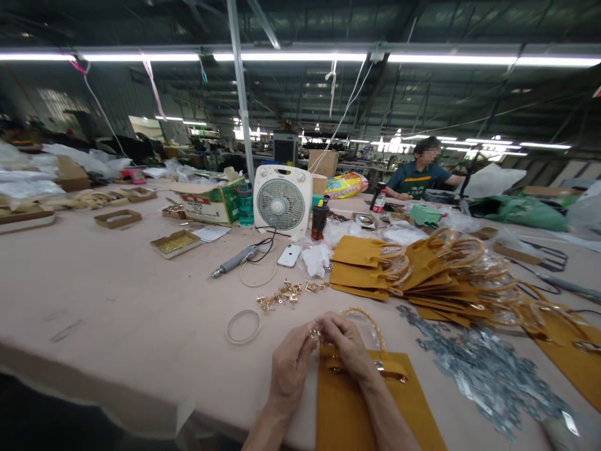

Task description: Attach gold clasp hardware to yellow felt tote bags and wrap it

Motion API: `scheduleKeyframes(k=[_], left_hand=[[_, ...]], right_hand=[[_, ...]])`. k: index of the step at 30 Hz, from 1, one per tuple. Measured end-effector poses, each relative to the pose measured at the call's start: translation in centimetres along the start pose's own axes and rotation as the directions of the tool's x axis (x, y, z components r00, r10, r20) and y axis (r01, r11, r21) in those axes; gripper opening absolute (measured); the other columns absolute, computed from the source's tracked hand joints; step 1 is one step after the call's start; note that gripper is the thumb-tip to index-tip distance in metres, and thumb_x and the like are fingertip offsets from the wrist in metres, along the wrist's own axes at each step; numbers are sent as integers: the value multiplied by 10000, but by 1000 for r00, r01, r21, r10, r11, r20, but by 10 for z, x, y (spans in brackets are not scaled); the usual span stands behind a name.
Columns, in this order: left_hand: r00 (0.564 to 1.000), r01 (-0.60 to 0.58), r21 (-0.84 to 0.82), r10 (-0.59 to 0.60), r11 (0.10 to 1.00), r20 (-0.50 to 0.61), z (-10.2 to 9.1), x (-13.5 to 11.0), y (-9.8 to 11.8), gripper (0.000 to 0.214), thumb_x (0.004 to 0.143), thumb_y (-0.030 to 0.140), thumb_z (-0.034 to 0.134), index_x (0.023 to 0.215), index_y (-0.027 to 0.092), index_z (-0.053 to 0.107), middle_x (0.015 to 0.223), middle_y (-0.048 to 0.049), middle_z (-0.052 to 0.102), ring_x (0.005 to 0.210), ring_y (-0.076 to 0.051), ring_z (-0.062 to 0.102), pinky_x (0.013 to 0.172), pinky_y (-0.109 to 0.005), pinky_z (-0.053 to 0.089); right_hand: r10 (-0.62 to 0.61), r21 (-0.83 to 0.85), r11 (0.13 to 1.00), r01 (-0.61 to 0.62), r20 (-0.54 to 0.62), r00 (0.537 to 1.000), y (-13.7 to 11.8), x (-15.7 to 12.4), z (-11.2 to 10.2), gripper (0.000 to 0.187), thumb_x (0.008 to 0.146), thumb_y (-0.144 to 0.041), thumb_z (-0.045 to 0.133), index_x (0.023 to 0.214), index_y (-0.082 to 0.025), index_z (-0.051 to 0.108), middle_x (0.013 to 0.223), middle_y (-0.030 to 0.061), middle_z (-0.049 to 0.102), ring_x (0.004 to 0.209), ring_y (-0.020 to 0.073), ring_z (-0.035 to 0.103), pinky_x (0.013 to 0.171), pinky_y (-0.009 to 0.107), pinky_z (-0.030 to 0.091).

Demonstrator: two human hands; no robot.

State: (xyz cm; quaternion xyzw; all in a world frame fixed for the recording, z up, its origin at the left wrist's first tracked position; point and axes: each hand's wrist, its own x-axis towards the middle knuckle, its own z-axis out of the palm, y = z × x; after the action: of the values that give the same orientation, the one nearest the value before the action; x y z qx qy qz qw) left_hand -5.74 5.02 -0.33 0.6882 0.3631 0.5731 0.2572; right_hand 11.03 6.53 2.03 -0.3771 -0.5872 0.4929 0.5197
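Note:
My left hand and my right hand meet at the fingertips around a small gold metal fitting. Both hands have their fingers pinched on it, and part of it is hidden by them. Beneath my right hand and forearm lies a mustard-yellow bag piece with a rope-like handle and a strap bearing metal hardware. Just beyond my hands, loose gold fittings are heaped on the table. A roll of clear tape rests left of my left hand.
A pile of grey metal plates spreads at the right, below stacked yellow bag pieces. An electric screwdriver, a phone and a box fan stand or lie farther back. A co-worker sits across the table.

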Motion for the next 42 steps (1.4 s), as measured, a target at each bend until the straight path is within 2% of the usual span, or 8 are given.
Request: scheduleKeyframes(k=[6, 11, 14, 18, 23, 26, 32, 42], left_hand=[[997, -19, 53, 15, 998, 72, 2, 3, -5, 333, 1031, 281, 548, 1335, 300, 684, 1295, -55, 741, 1187, -214, 707, 1029, -365, 599], [993, -55, 78, 46, 995, 110, 3, 0, -16, 349, 1028, 322, 535, 1343, 321, 683, 1454, -45, 645, 1328, -243, 626, 1123, -426, 540], [990, 59, 92, -71, 994, 124, 5, 3, -17, 427, 1018, 392, 548, 1436, 323, 599, 1259, -52, 754, 1074, -231, 752, 927, -379, 647], [979, 153, 116, -166, 981, 115, 7, 7, -7, 555, 982, 446, 605, 1502, 282, 500, 1064, -47, 767, 782, -184, 741, 714, -316, 645], [981, 42, 163, -72, 986, 180, 9, 5, -2, 419, 980, 383, 610, 1368, 228, 584, 1057, -59, 724, 803, -170, 693, 767, -332, 617], [959, -72, 191, 16, 979, 282, 10, 5, -1, 368, 976, 341, 618, 1327, 228, 608, 1108, -76, 718, 931, -201, 687, 860, -368, 601], [831, -232, 211, 81, 950, 551, 23, 4, 16, 468, 845, 295, 772, 1298, 275, 653, 1267, -82, 698, 1173, -284, 624, 1029, -459, 523], [924, -5, 337, -125, 942, 363, 53, -4, 23, 106, 950, 191, 536, 884, 212, 617, 1033, -65, 654, 990, -240, 607, 916, -413, 503]], right_hand=[[126, 136, 981, -140, 106, 986, 2, -1, 1, 631, 964, -744, 510, 831, -167, 728, 691, 24, 657, 629, 170, 605, 641, 299, 501], [133, 162, 976, -144, 78, 988, -9, -4, -1, 503, 813, -667, 778, 909, -176, 722, 789, -1, 690, 696, 143, 628, 684, 258, 491], [175, 252, 951, -179, 40, 984, -8, -1, -3, 567, 639, -589, 927, 968, -183, 708, 778, -9, 703, 687, 154, 662, 683, 268, 512], [102, 333, 943, -21, -227, 969, -7, -7, -12, 521, 629, -513, 950, 958, -201, 695, 861, 19, 735, 677, 148, 665, 673, 279, 539], [10, 323, 925, 198, -542, 840, -16, -54, -47, 444, 750, -474, 899, 1084, -245, 718, 969, 34, 724, 802, 154, 660, 757, 285, 551], [-10, 224, 958, 176, -591, 807, -18, -98, -69, 356, 818, -456, 856, 1081, -254, 725, 960, 33, 720, 830, 163, 652, 767, 281, 543], [74, -160, 972, -172, -486, 871, -18, -161, -72, 347, 895, -500, 762, 1099, -222, 724, 914, 61, 719, 811, 226, 660, 733, 327, 548], [-11, -576, 799, -174, -304, 953, -13, -141, -56, 176, 968, -372, 661, 1100, -287, 740, 1067, 65, 744, 861, 249, 697, 806, 372, 557]])
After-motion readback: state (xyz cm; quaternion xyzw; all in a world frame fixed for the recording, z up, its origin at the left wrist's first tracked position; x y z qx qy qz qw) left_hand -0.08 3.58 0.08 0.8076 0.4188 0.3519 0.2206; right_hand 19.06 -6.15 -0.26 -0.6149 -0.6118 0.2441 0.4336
